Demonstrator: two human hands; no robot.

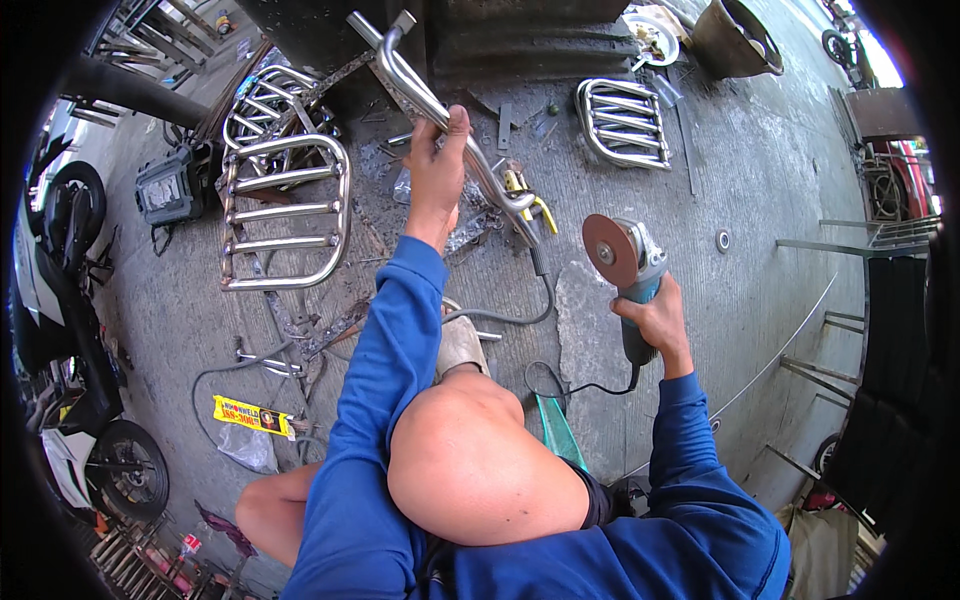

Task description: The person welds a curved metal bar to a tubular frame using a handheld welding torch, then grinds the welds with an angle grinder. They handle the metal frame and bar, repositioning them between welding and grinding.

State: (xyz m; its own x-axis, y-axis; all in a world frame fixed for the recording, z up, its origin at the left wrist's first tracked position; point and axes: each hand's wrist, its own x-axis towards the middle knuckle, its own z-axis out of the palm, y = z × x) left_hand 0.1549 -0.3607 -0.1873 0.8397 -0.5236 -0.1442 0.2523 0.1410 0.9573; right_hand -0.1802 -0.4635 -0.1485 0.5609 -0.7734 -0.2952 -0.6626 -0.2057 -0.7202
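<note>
My left hand (437,185) is wrapped round a bent, shiny metal tube frame (406,78), raised at a slant over the concrete floor. Its lower end curves near a yellow clamp-like holder (543,212) with a grey cable. In my right hand (662,318) is a teal and black angle grinder (643,282), held upright by its body. A reddish-brown disc (603,250) is fitted on its head and faces left, apart from the tube frame. The grinder's dark cord loops down towards my knee.
Tubular metal racks (285,214) lie at the left, and a smaller rack (622,122) lies far right of centre. A black case (172,187), a yellow packet (252,416) and motorcycles (125,468) are at the left. A bucket (735,45) stands at the back right.
</note>
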